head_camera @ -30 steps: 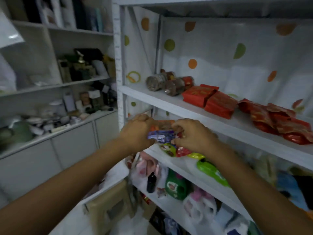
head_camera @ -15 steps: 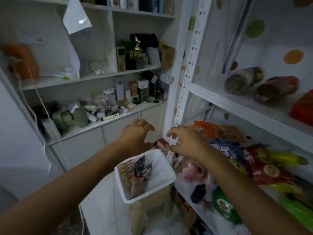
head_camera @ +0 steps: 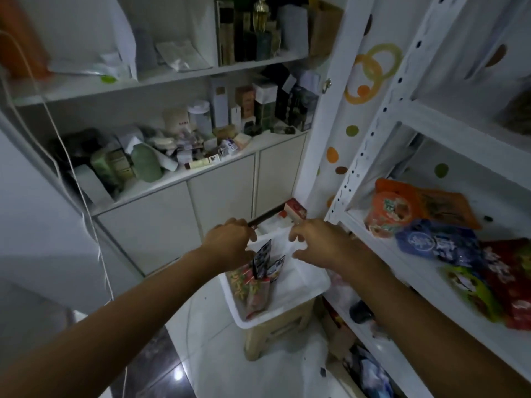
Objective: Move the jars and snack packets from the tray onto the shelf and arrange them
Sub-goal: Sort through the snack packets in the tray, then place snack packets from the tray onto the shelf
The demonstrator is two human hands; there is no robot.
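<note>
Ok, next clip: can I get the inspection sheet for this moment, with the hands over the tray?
Surface: white tray on a beige stool, beside the white rack shelf.
Job's things: black packets and a red-green packet upright in the tray; orange packet, blue packet and red packet on the shelf; no jar clearly seen.
Clutter: boxes and bottles on the cupboard counter.
Grippers: left hand and right hand above the tray, fingers loosely curled, holding nothing.
Cables: white cord hanging at the left.
Surroundings: cupboard doors, tiled floor.
</note>
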